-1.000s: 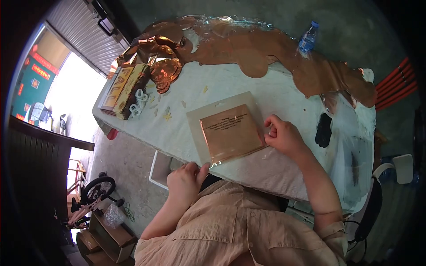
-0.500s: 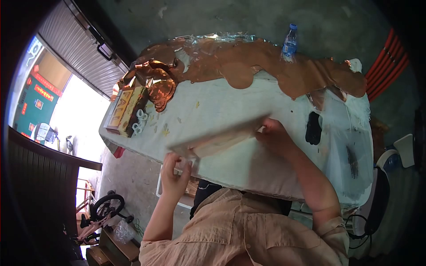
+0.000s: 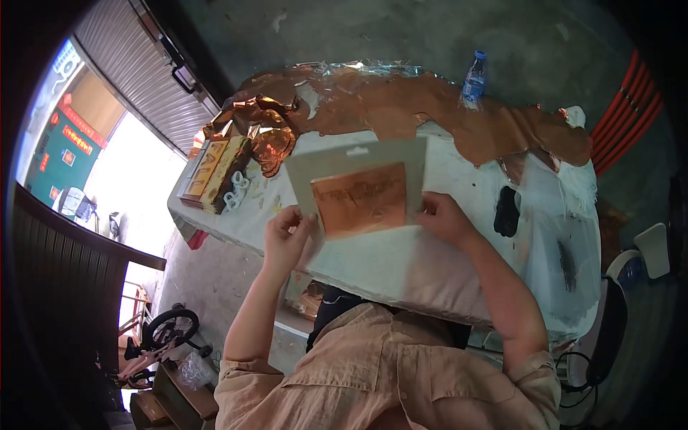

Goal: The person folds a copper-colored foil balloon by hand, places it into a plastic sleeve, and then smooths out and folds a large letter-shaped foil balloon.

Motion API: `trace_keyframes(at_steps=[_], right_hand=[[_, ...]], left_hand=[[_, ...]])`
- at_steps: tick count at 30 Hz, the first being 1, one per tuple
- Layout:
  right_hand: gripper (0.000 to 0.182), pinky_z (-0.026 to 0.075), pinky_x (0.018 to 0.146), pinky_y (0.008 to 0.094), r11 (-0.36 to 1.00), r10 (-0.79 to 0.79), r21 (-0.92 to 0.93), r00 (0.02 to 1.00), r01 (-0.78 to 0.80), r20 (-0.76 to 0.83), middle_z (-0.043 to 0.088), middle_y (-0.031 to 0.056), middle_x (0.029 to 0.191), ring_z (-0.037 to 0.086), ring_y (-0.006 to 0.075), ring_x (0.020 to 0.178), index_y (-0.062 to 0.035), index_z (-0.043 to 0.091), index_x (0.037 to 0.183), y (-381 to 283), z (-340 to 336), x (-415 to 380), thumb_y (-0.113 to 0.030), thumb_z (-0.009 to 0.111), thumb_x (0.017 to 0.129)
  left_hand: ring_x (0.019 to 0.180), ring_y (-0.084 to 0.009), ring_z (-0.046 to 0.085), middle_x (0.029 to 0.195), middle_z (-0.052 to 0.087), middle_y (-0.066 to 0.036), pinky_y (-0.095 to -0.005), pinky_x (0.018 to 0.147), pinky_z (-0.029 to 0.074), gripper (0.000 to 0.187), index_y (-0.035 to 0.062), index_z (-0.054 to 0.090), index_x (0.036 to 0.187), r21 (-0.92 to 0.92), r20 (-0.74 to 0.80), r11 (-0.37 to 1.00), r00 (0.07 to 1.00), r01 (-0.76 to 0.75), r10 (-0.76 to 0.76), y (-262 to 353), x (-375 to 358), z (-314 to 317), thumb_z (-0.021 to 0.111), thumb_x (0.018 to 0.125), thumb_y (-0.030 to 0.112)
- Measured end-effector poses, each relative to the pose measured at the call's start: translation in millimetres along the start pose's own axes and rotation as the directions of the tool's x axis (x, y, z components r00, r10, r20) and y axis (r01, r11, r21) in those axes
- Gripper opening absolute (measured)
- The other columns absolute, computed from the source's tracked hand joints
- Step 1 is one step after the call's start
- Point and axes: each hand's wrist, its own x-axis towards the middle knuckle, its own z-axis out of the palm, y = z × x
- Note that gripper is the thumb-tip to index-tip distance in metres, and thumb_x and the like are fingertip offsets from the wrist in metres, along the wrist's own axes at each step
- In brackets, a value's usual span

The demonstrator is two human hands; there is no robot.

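A flat grey panel [image 3: 297, 168] with a small slot near its top edge is held up above the white-covered table. On its face is a copper-coloured rectangle [image 3: 362, 204] with faint darker marks that I cannot read. My left hand [image 3: 287, 236] is closed at the panel's lower left edge, thumb and fingers pinching it. At the right edge, my right hand [image 3: 446, 221] grips the panel between thumb and fingers. Both hands are above the near half of the white table surface [image 3: 373, 265].
Brown sheet material [image 3: 494, 132] spreads along the far edge, beside crumpled copper foil [image 3: 271, 147]. A blue-capped bottle [image 3: 474, 82] stands there. To the left are a gold box [image 3: 215, 175] and white rings [image 3: 235, 192]; to the right lies a black object [image 3: 507, 211].
The panel has tilted from nearly edge-on to facing me, so its copper-coloured rectangle shows. Both hands remain at its sides. My view has shifted slightly.
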Motion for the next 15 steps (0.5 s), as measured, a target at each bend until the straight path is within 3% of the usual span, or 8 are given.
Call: trace_keyframes(at_steps=[2, 3, 5, 7, 8, 11, 14, 15], right_hand=[[0.02, 0.042, 0.056, 0.0237, 0.963, 0.033, 0.262, 0.995, -0.056, 0.089, 0.06, -0.0034, 0.074, 0.052, 0.0068, 0.063, -0.0022, 0.066, 0.096, -8, 2, -1, -0.009, 0.063, 0.077], [0.02, 0.042, 0.056, 0.0237, 0.964, 0.028, 0.26, 0.995, -0.052, 0.094, 0.06, -0.0034, 0.074, 0.052, 0.0068, 0.063, -0.0022, 0.066, 0.096, -13, 1, -1, -0.009, 0.063, 0.077], [0.02, 0.038, 0.054, 0.0207, 0.911, 0.196, 0.317, 0.954, -0.263, 0.229, 0.058, -0.0056, 0.073, 0.047, 0.003, 0.061, -0.0064, 0.066, 0.098, -19, -5, -2, -0.011, 0.062, 0.079], [0.019, 0.037, 0.053, 0.0196, 0.862, 0.227, 0.399, 0.941, -0.314, 0.25, 0.057, -0.0055, 0.073, 0.046, 0.0023, 0.061, -0.0059, 0.066, 0.098, -17, -5, -1, -0.01, 0.061, 0.08], [0.019, 0.035, 0.053, 0.0184, 0.797, 0.26, 0.481, 0.927, -0.364, 0.27, 0.056, -0.0054, 0.073, 0.044, 0.0016, 0.061, -0.0055, 0.066, 0.099, -17, -2, 0, -0.009, 0.06, 0.081], [0.018, 0.031, 0.05, 0.0179, 0.807, 0.189, 0.501, 0.94, -0.314, 0.284, 0.054, -0.006, 0.071, 0.04, 0.0019, 0.057, -0.0069, 0.065, 0.099, -32, 12, -2, -0.011, 0.059, 0.082], [0.017, 0.034, 0.051, 0.0191, 0.806, 0.163, 0.514, 0.945, -0.293, 0.284, 0.055, -0.0052, 0.072, 0.043, 0.0022, 0.059, -0.0062, 0.065, 0.098, -41, 36, 0, -0.01, 0.059, 0.082], [0.017, 0.034, 0.051, 0.0191, 0.809, 0.159, 0.508, 0.942, -0.296, 0.297, 0.055, -0.0052, 0.072, 0.043, 0.0022, 0.059, -0.0062, 0.065, 0.098, -47, 45, 1, -0.01, 0.059, 0.082]], left_hand=[[0.069, -0.0047, 0.054, 0.072, 0.061, 0.004, -0.0214, 0.064, 0.044, 0.009, -0.0016, 0.063, 0.091, -0.132, -0.02, 0.991, 0.999, 0.038, -0.041, 5, 0, 0, 0.06, 0.088, 0.007], [0.073, -0.0057, 0.056, 0.076, 0.062, 0.003, -0.0219, 0.066, 0.045, 0.011, -0.0012, 0.063, 0.095, -0.192, 0.035, 0.975, 0.993, 0.115, -0.11, 0, 0, -5, 0.06, 0.089, 0.008], [0.077, -0.0067, 0.057, 0.081, 0.063, 0.002, -0.0224, 0.069, 0.045, 0.014, -0.0008, 0.062, 0.099, -0.251, 0.086, 0.949, 0.981, 0.189, -0.173, -8, -3, -7, 0.06, 0.09, 0.009], [0.093, -0.0118, 0.06, 0.097, 0.063, -0.003, -0.0265, 0.079, 0.048, 0.024, 0.0011, 0.057, 0.111, -0.768, 0.141, 0.561, 0.936, 0.309, -0.322, -11, -14, 0, 0.058, 0.091, 0.013], [0.093, -0.0118, 0.06, 0.097, 0.063, -0.003, -0.0265, 0.079, 0.048, 0.024, 0.0011, 0.057, 0.111, -0.77, 0.131, 0.563, 0.938, 0.301, -0.322, -10, -21, 1, 0.058, 0.091, 0.013], [0.108, -0.0223, 0.058, 0.117, 0.058, -0.011, -0.0372, 0.095, 0.049, 0.038, 0.0019, 0.046, 0.125, -0.919, 0.214, 0.278, 0.947, 0.278, -0.241, -8, -44, 2, 0.057, 0.091, 0.014], [0.111, -0.0259, 0.058, 0.121, 0.057, -0.013, -0.0426, 0.097, 0.048, 0.039, 0.0005, 0.045, 0.126, -0.895, 0.155, 0.359, 0.94, 0.264, -0.304, -10, -62, 6, 0.058, 0.09, 0.012], [0.111, -0.0285, 0.059, 0.123, 0.056, -0.015, -0.047, 0.098, 0.048, 0.038, -0.0001, 0.046, 0.124, -0.914, 0.15, 0.317, 0.937, 0.253, -0.315, -10, -65, 5, 0.059, 0.09, 0.01]])
